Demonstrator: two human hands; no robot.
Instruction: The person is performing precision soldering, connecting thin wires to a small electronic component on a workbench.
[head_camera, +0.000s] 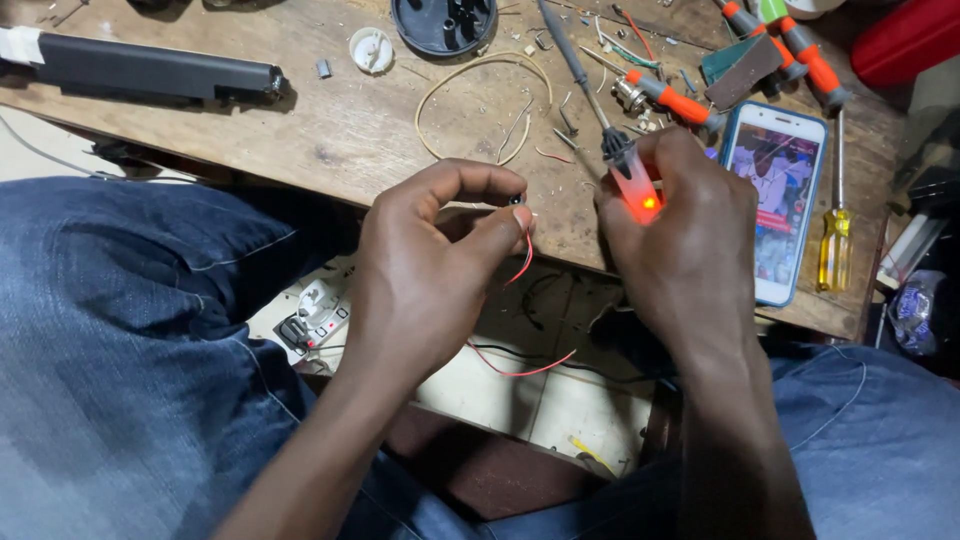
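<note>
A long black bar (150, 70) is laid along the far left of the wooden counter (350, 130), well apart from the soldering iron (610, 140), so that the near edge is kept free for the work. Further right, a loop of pale wire (480, 105) and a round black casing (443, 22) are left just beyond the iron's shaft.

The left hand (430, 270) is raised in front of the counter edge, left of the iron, with thumb and forefinger pinched shut on a small dark component (516, 200). From it a red wire (525, 255) is let hang freely downward, so the joint is presented toward the iron. The wrist is bent slightly inward and the other fingers are curled under.

The soldering iron is gripped in the right hand (685, 240), closed around its translucent handle, where a red light is seen glowing. It is held upright, with the shaft pointing away over the counter, so the hot end is kept clear of the fingers; the tip itself cannot be made out.

Right of the iron, a phone (778, 200) is laid flat with its screen lit, and orange-handled tools (680, 100) and a yellow screwdriver (835, 235) are kept within reach.
</note>
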